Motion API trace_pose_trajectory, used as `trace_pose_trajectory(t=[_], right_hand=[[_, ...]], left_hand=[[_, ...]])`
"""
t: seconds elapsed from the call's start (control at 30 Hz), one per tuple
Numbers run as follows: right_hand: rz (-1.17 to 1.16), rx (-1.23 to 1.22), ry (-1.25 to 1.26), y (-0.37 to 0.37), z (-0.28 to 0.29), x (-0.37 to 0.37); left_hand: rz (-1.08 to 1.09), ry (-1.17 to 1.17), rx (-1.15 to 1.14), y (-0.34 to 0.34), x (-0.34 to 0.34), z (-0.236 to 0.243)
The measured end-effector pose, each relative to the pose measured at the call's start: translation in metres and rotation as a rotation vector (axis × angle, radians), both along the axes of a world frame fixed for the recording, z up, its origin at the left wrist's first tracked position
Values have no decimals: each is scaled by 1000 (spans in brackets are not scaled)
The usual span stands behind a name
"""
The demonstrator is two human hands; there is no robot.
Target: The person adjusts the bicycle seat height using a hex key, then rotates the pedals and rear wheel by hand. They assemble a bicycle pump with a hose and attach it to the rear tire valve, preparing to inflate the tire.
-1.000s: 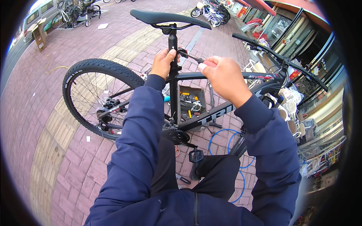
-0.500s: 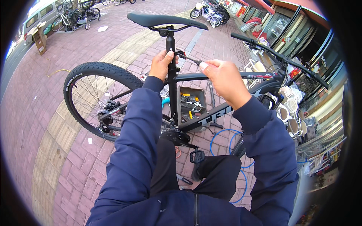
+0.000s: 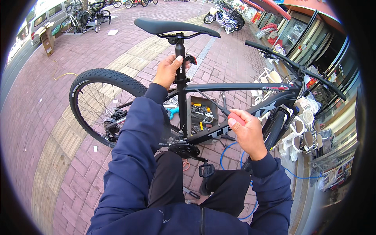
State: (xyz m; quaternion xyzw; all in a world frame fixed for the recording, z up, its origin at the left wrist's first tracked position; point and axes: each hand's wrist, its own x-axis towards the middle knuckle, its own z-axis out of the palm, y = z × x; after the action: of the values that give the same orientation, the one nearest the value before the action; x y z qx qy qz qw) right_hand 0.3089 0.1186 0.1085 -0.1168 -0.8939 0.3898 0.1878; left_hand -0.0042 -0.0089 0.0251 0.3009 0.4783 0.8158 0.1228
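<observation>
Partly hidden left hand (image 3: 167, 70) gripping seatpost (image 3: 179, 49), right hand (image 3: 249, 135) clasping screwdriver (image 3: 225, 111), handle (image 3: 236, 116) half covered.

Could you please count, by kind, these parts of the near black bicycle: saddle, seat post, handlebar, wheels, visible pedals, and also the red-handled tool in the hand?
Saddle: 1
Seat post: 1
Handlebar: 1
Wheels: 2
Visible pedal: 1
Red-handled tool, in right hand: 1
Total: 7

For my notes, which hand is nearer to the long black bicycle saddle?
Left. The left hand holds the black tubular seatpost below the saddle; the right hand, with a slim red-handled tool, is lower, farther right.
</observation>
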Motion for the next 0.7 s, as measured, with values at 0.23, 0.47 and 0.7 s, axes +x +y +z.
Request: trace_pose_trajectory(t=[0.23,0.47,0.7], right_hand=[[34,75,177,-4,14,-23],[3,437,358,-8,28,-70],[-22,481,318,-6,30,-84]], left_hand=[[-66,43,115,5,-19,8],[-10,-5,129,12,-10,9],[36,47,145,16,0,14]])
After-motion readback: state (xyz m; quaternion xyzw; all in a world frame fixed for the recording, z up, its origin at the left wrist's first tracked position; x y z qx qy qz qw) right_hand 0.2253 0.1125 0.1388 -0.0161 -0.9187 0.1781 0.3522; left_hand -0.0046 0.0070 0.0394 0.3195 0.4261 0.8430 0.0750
